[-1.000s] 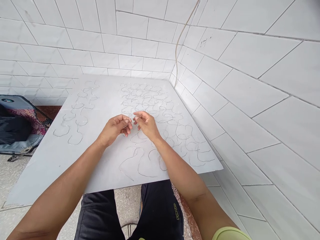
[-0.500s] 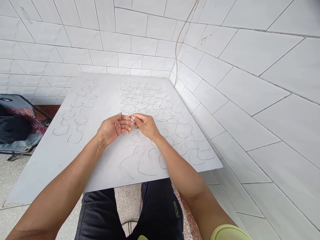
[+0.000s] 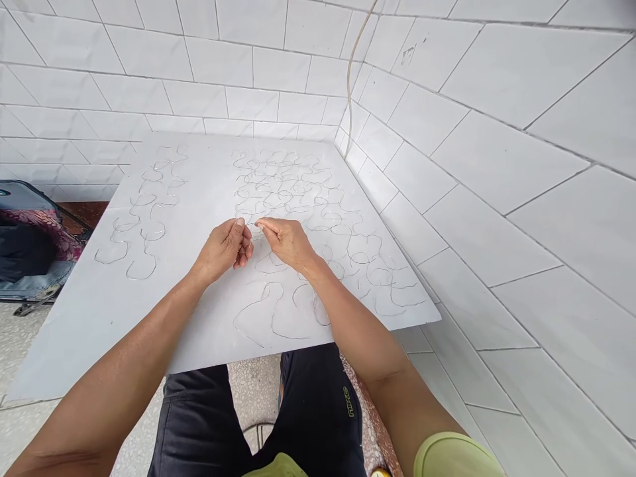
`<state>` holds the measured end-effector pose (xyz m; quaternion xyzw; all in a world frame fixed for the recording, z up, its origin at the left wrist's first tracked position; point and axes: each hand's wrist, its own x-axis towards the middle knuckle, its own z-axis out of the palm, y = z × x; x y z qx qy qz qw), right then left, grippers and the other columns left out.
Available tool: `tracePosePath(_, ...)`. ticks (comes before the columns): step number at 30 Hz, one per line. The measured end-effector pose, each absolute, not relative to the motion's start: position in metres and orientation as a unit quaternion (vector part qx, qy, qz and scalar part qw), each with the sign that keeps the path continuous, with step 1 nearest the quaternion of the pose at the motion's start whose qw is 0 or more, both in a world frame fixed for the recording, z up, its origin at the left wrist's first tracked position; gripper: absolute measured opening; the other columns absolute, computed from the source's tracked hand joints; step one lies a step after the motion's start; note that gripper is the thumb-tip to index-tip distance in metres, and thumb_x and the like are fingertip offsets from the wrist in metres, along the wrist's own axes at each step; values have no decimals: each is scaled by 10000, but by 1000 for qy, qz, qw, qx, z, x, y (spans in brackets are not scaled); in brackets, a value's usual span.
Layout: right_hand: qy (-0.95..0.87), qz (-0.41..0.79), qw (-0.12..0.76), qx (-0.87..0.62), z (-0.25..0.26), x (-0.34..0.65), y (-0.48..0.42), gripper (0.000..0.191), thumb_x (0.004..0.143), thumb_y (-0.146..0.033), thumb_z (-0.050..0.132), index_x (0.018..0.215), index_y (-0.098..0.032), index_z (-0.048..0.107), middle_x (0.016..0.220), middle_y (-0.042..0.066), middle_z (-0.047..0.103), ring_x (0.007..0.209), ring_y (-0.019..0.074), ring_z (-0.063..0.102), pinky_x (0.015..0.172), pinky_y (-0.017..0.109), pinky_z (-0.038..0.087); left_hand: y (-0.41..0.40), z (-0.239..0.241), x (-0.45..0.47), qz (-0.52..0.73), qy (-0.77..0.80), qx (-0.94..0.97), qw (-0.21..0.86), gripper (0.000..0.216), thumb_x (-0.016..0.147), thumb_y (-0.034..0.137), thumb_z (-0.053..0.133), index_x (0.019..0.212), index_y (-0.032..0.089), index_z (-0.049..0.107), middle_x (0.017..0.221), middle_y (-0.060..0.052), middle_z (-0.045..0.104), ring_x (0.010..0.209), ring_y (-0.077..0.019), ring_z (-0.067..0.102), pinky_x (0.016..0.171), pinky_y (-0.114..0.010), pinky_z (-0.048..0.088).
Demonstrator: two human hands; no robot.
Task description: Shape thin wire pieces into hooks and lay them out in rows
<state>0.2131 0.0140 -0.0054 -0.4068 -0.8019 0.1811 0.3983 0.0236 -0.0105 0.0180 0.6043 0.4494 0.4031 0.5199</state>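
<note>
Above the middle of the white board, my left hand [image 3: 227, 246] is closed, thumb pressed to the curled fingers, on a thin wire [image 3: 247, 247]; a short piece of its loop shows by the fingertips. Just to the right, my right hand [image 3: 285, 242] pinches thumb against forefinger. Whatever it pinches is too fine to make out, though it may be the wire's other end. Many thin curved wires [image 3: 278, 192] lie in rows on the board beyond and under my hands. A separate double row of bent wires [image 3: 144, 199] lies at the left.
The white board [image 3: 203, 179] reaches from my lap to the tiled wall [image 3: 193, 103]. A second tiled wall [image 3: 477, 159] closes the right side. A thin cable [image 3: 350, 79] hangs in the corner. At the far left stands a folding chair [image 3: 37, 285] with dark cloth on it.
My left hand was half unfolded with the wire loop lying across its fingers; now its thumb and fingers have closed. The two hands' fingertips have drawn slightly apart. The view has tilted down a little.
</note>
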Motion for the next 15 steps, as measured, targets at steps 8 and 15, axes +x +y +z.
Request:
tracePosePath(8,-810,202,393,-384,-4,218,17,450,1098,-476,376,913,-199,678,761,22,557,701,157,487,654,290,366,-8,25,17,354,489,619,502,481,1008,655,487,922,189,566,631,-47,655,414,-150,555,380,-266,411)
tracePosePath(15,-783,262,410,-386,-3,219,17,430,1078,-480,449,1001,-186,753,676,-8,504,610,131,426,608,276,369,-4,23,13,387,478,588,525,473,1008,649,495,822,215,478,599,-14,606,403,-103,464,387,-229,315)
